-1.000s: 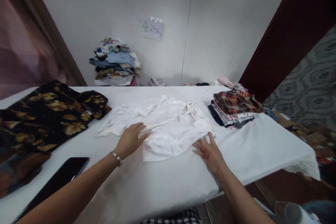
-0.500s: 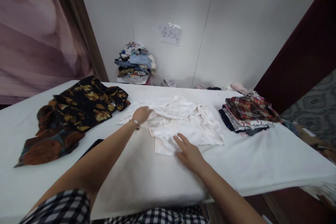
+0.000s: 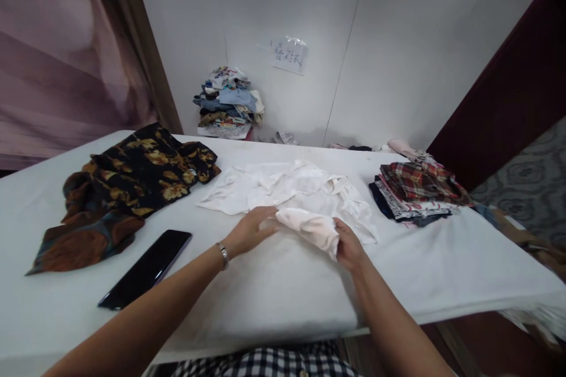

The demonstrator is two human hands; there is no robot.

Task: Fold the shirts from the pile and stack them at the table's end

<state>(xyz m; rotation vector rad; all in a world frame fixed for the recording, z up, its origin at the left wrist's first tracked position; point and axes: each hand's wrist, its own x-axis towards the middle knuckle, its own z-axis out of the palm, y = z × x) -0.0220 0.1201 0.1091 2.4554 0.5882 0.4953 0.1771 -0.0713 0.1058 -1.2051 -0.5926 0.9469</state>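
A white shirt point(image 3: 265, 185) lies crumpled across the middle of the white table, its front part lifted and bunched. My left hand point(image 3: 253, 230), with a metal bracelet or watch at its wrist, has its fingers on the left end of that raised part. The left thumb reaches along the lower edge of the cloth. At the other end, my right hand point(image 3: 349, 244) grips the fabric, its thumb towards the shirt and its other fingers partly hidden behind the cloth.
A dark floral garment point(image 3: 145, 171) and a black phone point(image 3: 148, 268) lie on the left. Folded clothes point(image 3: 418, 191) are stacked on the right, with a red plaid piece on top. Behind the table stands a clothes pile point(image 3: 227, 103); a handwritten sign point(image 3: 289, 55) hangs on the wall.
My left hand has come right and nearer, from the shirt's left part to its front edge. My right hand has moved right and closed on the shirt, whose front part is now raised.
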